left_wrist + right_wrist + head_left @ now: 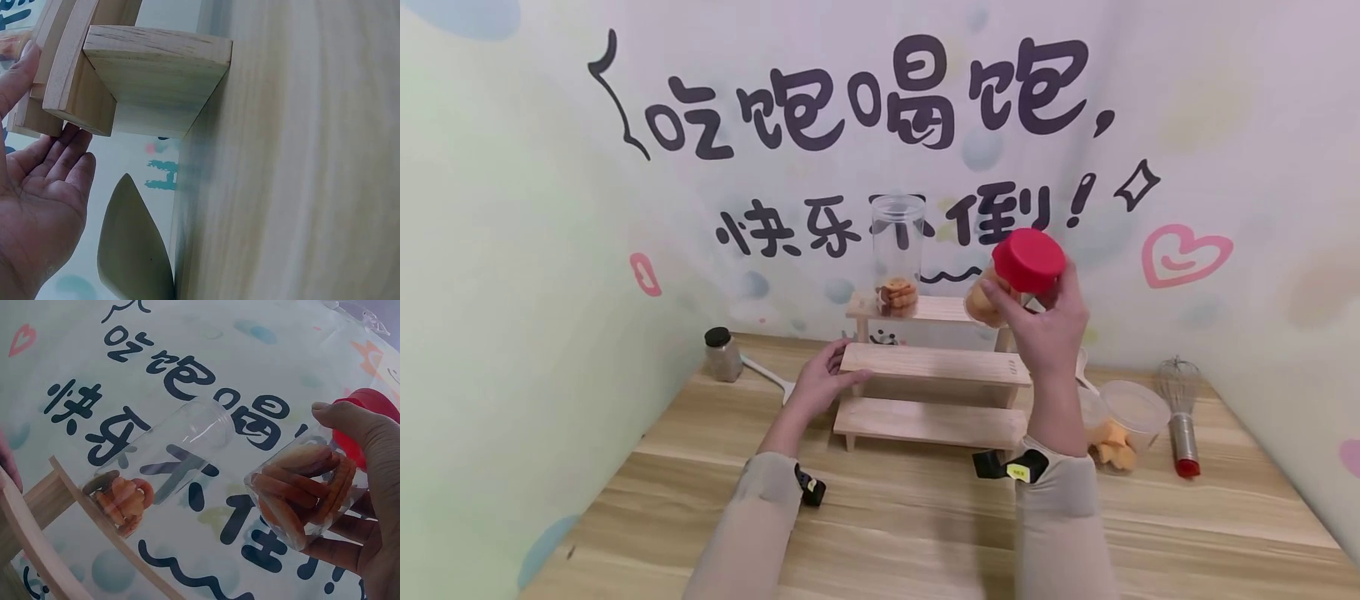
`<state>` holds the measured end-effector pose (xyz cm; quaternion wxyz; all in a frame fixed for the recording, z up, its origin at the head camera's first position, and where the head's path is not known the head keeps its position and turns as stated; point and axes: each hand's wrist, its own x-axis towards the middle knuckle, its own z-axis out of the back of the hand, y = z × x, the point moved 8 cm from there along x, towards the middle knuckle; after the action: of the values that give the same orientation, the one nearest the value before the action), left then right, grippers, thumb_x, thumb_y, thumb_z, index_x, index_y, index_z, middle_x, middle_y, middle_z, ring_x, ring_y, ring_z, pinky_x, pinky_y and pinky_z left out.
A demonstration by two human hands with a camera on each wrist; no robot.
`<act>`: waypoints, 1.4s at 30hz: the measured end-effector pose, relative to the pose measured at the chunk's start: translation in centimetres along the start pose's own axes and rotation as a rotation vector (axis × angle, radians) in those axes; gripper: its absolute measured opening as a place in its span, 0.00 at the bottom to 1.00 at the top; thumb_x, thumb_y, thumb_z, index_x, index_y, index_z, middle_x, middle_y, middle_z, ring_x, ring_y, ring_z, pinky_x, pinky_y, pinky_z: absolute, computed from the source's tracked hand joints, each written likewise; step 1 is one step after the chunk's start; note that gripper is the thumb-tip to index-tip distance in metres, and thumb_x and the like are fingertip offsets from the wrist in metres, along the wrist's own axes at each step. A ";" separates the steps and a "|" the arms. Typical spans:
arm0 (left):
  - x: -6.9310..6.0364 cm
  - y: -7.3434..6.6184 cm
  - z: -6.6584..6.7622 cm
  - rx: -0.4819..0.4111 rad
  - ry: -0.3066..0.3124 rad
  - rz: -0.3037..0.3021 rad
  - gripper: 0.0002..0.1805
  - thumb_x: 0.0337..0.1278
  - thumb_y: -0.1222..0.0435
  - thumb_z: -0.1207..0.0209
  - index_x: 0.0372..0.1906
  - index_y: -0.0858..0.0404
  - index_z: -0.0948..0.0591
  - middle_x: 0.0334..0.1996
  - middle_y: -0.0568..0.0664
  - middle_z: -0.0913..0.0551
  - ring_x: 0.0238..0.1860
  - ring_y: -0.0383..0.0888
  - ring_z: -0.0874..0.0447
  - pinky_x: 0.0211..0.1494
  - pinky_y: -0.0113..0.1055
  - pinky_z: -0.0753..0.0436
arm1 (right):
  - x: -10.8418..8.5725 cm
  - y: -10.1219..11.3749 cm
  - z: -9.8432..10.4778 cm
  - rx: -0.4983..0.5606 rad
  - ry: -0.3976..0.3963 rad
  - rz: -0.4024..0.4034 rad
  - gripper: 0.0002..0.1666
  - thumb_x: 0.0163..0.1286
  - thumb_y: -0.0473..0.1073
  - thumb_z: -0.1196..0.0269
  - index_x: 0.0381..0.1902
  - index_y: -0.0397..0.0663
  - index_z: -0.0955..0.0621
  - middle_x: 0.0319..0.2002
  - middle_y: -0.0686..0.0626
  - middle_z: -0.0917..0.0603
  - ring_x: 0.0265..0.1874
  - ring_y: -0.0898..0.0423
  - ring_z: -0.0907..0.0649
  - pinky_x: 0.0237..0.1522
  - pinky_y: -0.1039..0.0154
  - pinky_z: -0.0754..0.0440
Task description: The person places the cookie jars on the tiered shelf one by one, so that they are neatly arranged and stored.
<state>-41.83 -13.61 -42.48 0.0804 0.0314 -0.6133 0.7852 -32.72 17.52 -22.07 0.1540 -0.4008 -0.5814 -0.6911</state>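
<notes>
A pale wall (767,37) with large black Chinese lettering rises behind a wood-grain bench (887,525). The right hand (1054,329) is raised, its fingers and thumb closed round a clear jar (294,487) with a red lid (1030,260). The jar is tilted in the air near the right end of the top tier of a three-tier wooden rack (932,362). The left hand (818,383) reaches forward, fingers loosely extended, touching the left end of the middle tier. On the top tier stands a taller clear jar (897,250), biscuits at its bottom. Farther out on the bench, a black-capped jar (723,357) and a white utensil (767,373) are at left; a clear tub (1138,406) and a whisk (1182,417) are at right.

The right wrist view reveals long biscuits packed inside the held jar; the left wrist view shows the left palm, turned from the head camera.
</notes>
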 end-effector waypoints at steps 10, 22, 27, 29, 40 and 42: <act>0.1 -0.1 0.1 0.010 0.000 -0.010 0.48 0.49 0.50 0.24 0.75 0.56 0.34 0.66 0.53 0.26 0.68 0.50 0.28 0.70 0.43 0.27 | 0.3 -4.4 -0.8 0.010 0.019 -0.033 0.43 0.56 0.46 0.22 0.68 0.61 0.28 0.60 0.57 0.20 0.57 0.55 0.20 0.57 0.60 0.18; 0.4 0.0 -0.3 0.015 0.011 -0.002 0.50 0.47 0.49 0.24 0.75 0.55 0.34 0.68 0.53 0.27 0.69 0.51 0.29 0.71 0.45 0.28 | -0.3 -6.8 -1.0 -0.057 0.031 -0.072 0.43 0.56 0.51 0.22 0.68 0.63 0.29 0.59 0.58 0.20 0.56 0.57 0.20 0.56 0.58 0.17; 0.3 -0.1 0.0 0.003 0.005 -0.005 0.49 0.48 0.51 0.24 0.75 0.54 0.34 0.68 0.54 0.27 0.69 0.51 0.30 0.71 0.43 0.29 | -0.4 -7.7 -1.6 -0.078 0.052 -0.102 0.44 0.56 0.54 0.22 0.68 0.64 0.30 0.59 0.57 0.20 0.55 0.57 0.19 0.56 0.54 0.17; 0.2 -0.1 0.1 0.002 0.007 -0.002 0.48 0.49 0.51 0.24 0.75 0.55 0.34 0.68 0.53 0.27 0.70 0.50 0.30 0.72 0.43 0.29 | -0.5 -8.2 -1.9 -0.090 0.060 -0.119 0.45 0.56 0.55 0.22 0.68 0.65 0.30 0.59 0.57 0.20 0.56 0.57 0.20 0.57 0.53 0.17; -0.1 -0.2 0.2 -0.016 0.011 -0.003 0.47 0.50 0.52 0.24 0.75 0.54 0.34 0.67 0.53 0.27 0.69 0.49 0.29 0.71 0.41 0.29 | -0.9 -9.7 -2.4 -0.110 0.077 -0.169 0.46 0.56 0.58 0.23 0.70 0.69 0.32 0.62 0.58 0.22 0.58 0.56 0.21 0.58 0.51 0.18; -0.1 -0.1 0.2 -0.015 0.012 -0.004 0.48 0.50 0.52 0.24 0.75 0.54 0.34 0.67 0.53 0.27 0.69 0.49 0.29 0.71 0.42 0.29 | -0.9 -10.0 -2.4 -0.109 0.081 -0.183 0.46 0.56 0.59 0.23 0.70 0.70 0.32 0.62 0.58 0.22 0.59 0.56 0.21 0.59 0.52 0.18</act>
<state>-41.70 -13.80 -42.30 0.0861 0.0273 -0.6187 0.7805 -39.83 17.85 -29.57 0.0916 -0.3255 -0.5702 -0.7486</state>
